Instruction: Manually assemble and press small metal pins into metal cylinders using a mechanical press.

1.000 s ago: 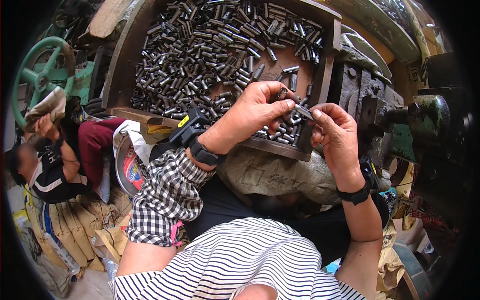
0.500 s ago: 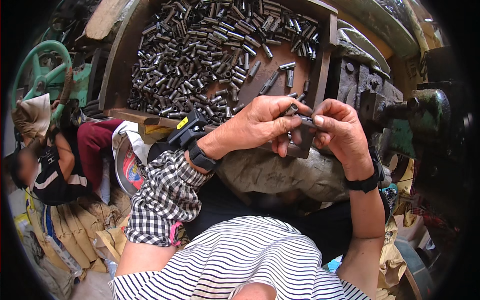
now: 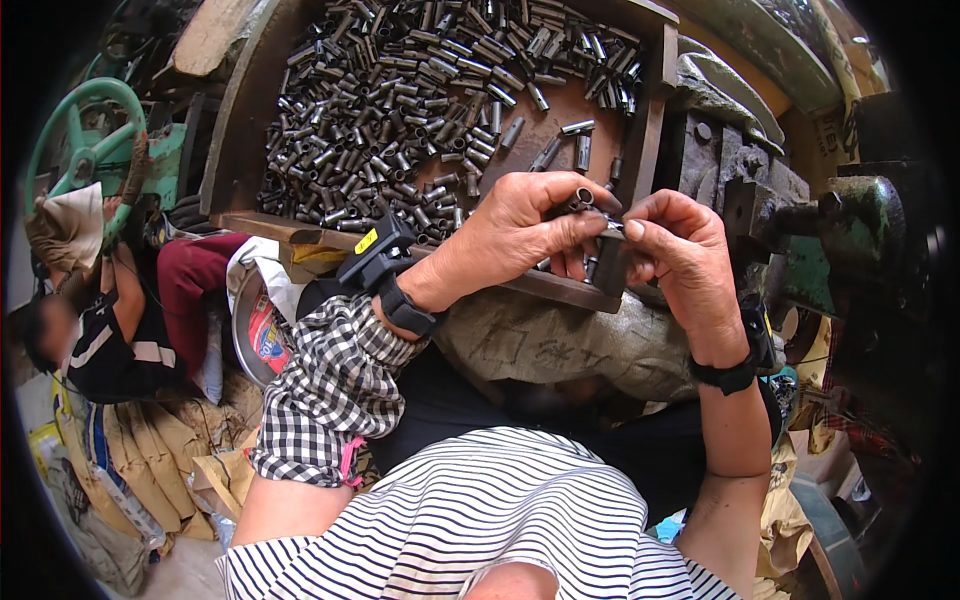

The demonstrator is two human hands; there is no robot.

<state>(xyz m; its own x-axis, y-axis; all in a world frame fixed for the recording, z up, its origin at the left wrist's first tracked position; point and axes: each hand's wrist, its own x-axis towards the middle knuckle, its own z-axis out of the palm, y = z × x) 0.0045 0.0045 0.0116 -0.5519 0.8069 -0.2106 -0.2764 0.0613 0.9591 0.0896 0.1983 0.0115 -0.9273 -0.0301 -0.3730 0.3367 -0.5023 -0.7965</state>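
My left hand (image 3: 525, 228) is closed over the near right corner of a shallow wooden tray (image 3: 648, 150). A short dark metal tube (image 3: 578, 202) sits in its curled fingers, open end showing. Thumb and fingertips also pinch a small shiny metal piece (image 3: 612, 228), whose exact kind I cannot make out. On the other side of that piece, my right hand (image 3: 692, 258) is closed, thumb and forefinger meeting at its end. Many loose metal tubes (image 3: 360, 130) fill the tray beyond my hands, heaped mostly at its left and far side.
A dark, greasy machine (image 3: 835, 230) stands close to my right hand. Grey cloth (image 3: 530, 345) hangs below the tray's near edge. To the left are a green handwheel (image 3: 85, 150), a seated person (image 3: 110, 330) and stacked brown sacks (image 3: 140, 455).
My hands have shifted slightly, and the fingertips now sit differently around the small piece, which shows a brighter surface. The tube remains in my left hand.
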